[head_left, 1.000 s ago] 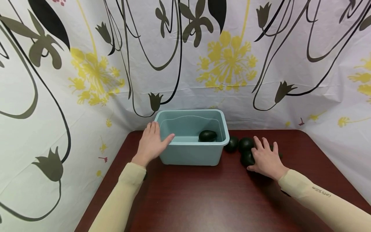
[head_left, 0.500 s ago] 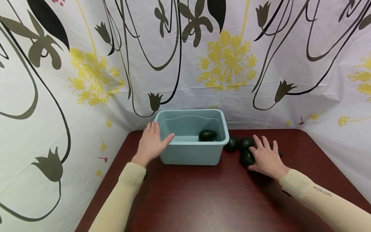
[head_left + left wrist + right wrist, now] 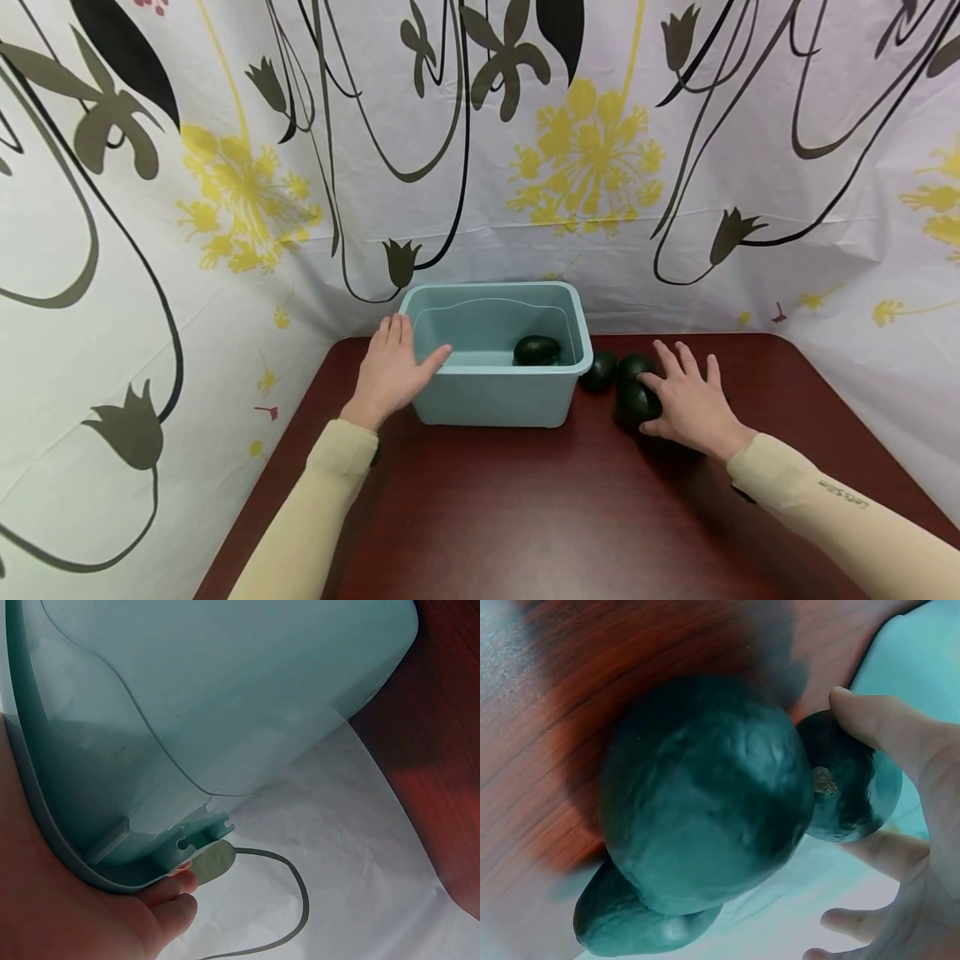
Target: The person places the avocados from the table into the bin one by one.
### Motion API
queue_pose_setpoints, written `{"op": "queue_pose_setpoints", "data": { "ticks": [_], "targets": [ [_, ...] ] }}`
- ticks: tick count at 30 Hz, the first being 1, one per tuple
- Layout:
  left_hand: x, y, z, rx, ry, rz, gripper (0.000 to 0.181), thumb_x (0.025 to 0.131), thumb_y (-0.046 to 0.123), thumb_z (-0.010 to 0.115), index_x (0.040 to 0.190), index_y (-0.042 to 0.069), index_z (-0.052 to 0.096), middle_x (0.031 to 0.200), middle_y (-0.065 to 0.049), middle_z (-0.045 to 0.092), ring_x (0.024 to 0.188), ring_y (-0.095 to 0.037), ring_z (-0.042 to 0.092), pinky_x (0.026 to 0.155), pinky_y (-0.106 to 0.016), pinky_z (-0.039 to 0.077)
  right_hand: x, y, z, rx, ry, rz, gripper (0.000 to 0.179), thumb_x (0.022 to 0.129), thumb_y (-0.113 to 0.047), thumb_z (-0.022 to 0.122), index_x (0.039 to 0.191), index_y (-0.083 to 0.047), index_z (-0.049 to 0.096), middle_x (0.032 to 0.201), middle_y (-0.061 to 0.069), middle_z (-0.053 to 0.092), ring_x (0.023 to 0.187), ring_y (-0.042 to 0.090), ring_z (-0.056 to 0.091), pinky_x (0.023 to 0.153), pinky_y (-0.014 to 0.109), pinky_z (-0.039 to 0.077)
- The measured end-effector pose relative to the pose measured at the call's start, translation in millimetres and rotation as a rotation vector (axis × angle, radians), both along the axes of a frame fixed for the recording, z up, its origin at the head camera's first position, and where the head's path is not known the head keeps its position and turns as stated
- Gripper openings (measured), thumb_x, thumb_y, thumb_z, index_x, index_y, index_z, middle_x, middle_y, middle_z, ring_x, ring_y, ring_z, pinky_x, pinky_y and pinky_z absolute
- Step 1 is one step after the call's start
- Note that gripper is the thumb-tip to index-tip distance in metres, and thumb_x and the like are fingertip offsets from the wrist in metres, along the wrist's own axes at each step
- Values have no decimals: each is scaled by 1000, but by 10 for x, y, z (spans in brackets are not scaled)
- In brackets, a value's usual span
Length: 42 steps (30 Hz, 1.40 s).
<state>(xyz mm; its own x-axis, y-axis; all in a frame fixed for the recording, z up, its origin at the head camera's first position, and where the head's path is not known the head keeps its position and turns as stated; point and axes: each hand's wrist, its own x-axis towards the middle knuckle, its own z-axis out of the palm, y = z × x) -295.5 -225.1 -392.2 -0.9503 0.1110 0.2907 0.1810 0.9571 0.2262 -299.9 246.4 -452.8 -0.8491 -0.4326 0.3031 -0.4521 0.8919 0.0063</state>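
The right hand [image 3: 688,412] has its thumb and forefinger around one dark green fruit [image 3: 639,403], which looks like an avocado. The other fingers are spread and hold nothing. This pinched fruit is on the right part of the tabletop [image 3: 510,508], to the right of the bin [image 3: 491,400] and apart from it. Whether it is already a little lifted, I cannot tell. In the right wrist view, a large fruit [image 3: 705,795] and an elongated fruit [image 3: 634,922] lie close to it. A rear fruit [image 3: 634,367] is just behind it, and a neighbouring fruit [image 3: 599,373] is beside the bin. One more, the inside fruit [image 3: 536,351], is in the bin.

The left hand [image 3: 386,375] rests at the left rim of the bin, fingers nearly straight and thumb spread.

I judge the pinched fruit to be firm, moderately heavy for its size, and rather slippery, because its skin shines. It can probably roll, and strong pressing could bruise it. The best hold seems to be around its widest part, with fingers on opposite sides, and not by the stem scar.
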Motion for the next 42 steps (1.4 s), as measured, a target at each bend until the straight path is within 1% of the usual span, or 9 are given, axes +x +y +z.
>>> {"op": "queue_pose_setpoints", "data": {
  "ticks": [12,25,33,42],
  "targets": [
    [1,-2,-10,2,14,-1,113,91,83,28,156,-9,21,162,-26,21,150,-40,16,121,-49,17,8,3,86,-29,50,25,79,60,-47,94,127,-12,71,156,27,27,140,54,19,97,84,12],
    [9,-1,-8,14,16,-7,113,91,83,30,156,-10,22,161,-27,22,150,-40,15,121,-49,18,23,8,278,-54,57,13,80,61,-47,93,130,-15,69,157,28,25,141,55,19,99,84,10],
    [5,-4,-17,14,17,-11,113,91,83,28,156,-9,21,162,-26,20,151,-39,14,121,-49,16,26,18,337,-54,91,19,80,60,-49,94,130,-17,69,157,27,26,140,56,21,99,83,12],
    [11,-2,-19,10,32,-12,114,91,83,28,155,-10,22,161,-27,22,150,-40,15,121,-49,17,29,18,425,-50,124,25,81,61,-50,93,131,-19,68,158,26,26,139,55,21,98,82,14]
  ]
}}
